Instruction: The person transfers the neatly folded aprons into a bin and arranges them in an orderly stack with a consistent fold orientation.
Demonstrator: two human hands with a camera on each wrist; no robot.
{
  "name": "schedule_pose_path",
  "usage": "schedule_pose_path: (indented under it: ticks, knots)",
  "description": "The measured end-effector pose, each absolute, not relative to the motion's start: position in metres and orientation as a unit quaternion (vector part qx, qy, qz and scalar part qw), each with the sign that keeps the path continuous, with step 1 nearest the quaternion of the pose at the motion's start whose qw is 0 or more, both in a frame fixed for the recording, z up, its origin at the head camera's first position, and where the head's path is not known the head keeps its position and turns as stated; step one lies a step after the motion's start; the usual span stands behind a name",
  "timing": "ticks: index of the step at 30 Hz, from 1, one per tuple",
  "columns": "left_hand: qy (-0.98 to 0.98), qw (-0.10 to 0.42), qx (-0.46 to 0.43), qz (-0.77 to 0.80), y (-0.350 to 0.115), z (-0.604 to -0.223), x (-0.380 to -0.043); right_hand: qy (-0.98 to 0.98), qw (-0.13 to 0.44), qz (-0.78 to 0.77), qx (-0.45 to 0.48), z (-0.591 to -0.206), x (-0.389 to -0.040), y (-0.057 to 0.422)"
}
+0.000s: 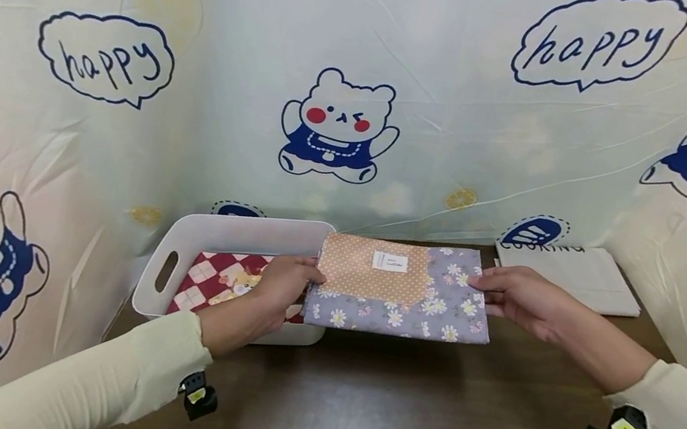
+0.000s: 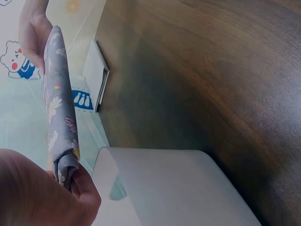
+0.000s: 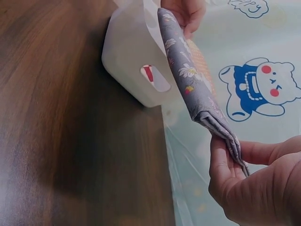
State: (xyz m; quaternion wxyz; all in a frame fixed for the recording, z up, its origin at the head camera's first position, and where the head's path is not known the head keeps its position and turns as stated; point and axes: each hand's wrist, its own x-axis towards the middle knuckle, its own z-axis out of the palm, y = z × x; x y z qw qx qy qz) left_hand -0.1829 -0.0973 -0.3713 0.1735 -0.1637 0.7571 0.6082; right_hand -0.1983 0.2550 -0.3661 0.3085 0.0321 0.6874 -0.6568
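Observation:
A folded grey-purple floral cloth point(image 1: 393, 321) with daisies, an orange dotted patch and a small white label is held level between both hands. My left hand point(image 1: 278, 287) pinches its left edge, thumb on top. At the opposite edge, my right hand point(image 1: 528, 301) grips the cloth between thumb and fingers. The right wrist view shows the stacked folds of the cloth point(image 3: 188, 70) at that edge. Behind and below my left hand is a white plastic basket point(image 1: 257, 234), overlapped by the cloth's left end. Inside it lies a red-and-cream checked piece point(image 1: 203, 282) with a cartoon animal, partly hidden by my left arm.
At the back right of the brown wooden table point(image 1: 391, 415) lies a folded white item point(image 1: 580, 279) with dark lettering. A printed curtain point(image 1: 438, 147) with bears and speech bubbles hangs around the back and sides. The basket has handle holes in its end walls.

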Motion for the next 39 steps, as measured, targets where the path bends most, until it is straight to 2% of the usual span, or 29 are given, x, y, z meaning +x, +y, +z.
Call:
schedule_pose_path:
  ticks: [39]
  knots:
    - [0.759, 0.170, -0.200, 0.596, -0.127, -0.371, -0.191, 0.687, 0.310, -0.657, 0.020, -0.371, -0.210, 0.221]
